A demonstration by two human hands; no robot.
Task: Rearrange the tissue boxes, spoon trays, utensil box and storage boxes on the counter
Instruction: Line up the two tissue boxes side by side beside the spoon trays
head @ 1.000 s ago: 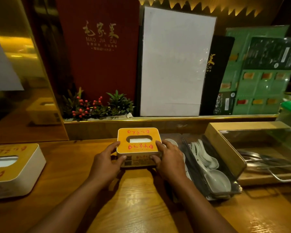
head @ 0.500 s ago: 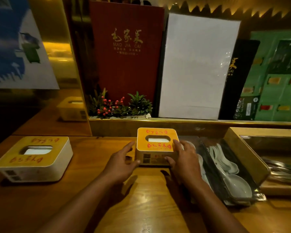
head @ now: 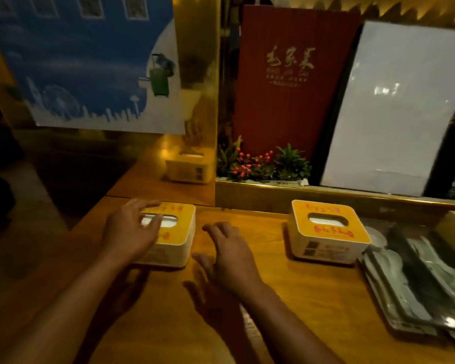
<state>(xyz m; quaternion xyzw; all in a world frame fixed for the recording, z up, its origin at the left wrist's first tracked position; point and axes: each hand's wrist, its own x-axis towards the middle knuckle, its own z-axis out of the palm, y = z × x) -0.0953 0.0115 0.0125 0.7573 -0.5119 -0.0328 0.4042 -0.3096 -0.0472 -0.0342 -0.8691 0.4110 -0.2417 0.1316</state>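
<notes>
Two white tissue boxes with yellow lids and red writing stand on the wooden counter (head: 313,306). The left tissue box (head: 180,233) is under my left hand (head: 130,232), whose spread fingers lie over its lid and slot. My right hand (head: 227,256) hovers open just right of that box, fingers apart, holding nothing. The right tissue box (head: 326,232) stands alone near the back ledge, untouched. Beside it at the right edge lies a spoon tray (head: 415,285) with white spoons, blurred.
A gold mirror panel (head: 195,114) at the back left reflects a tissue box. Behind the gold ledge (head: 326,193) stand a red menu (head: 289,82), a white board (head: 394,109) and small plants with red berries (head: 258,166). A blue poster (head: 84,61) hangs at left.
Both hands have left the right tissue box and moved left. My left hand now rests on the left tissue box. The view has swung left, so the utensil box is out of frame.
</notes>
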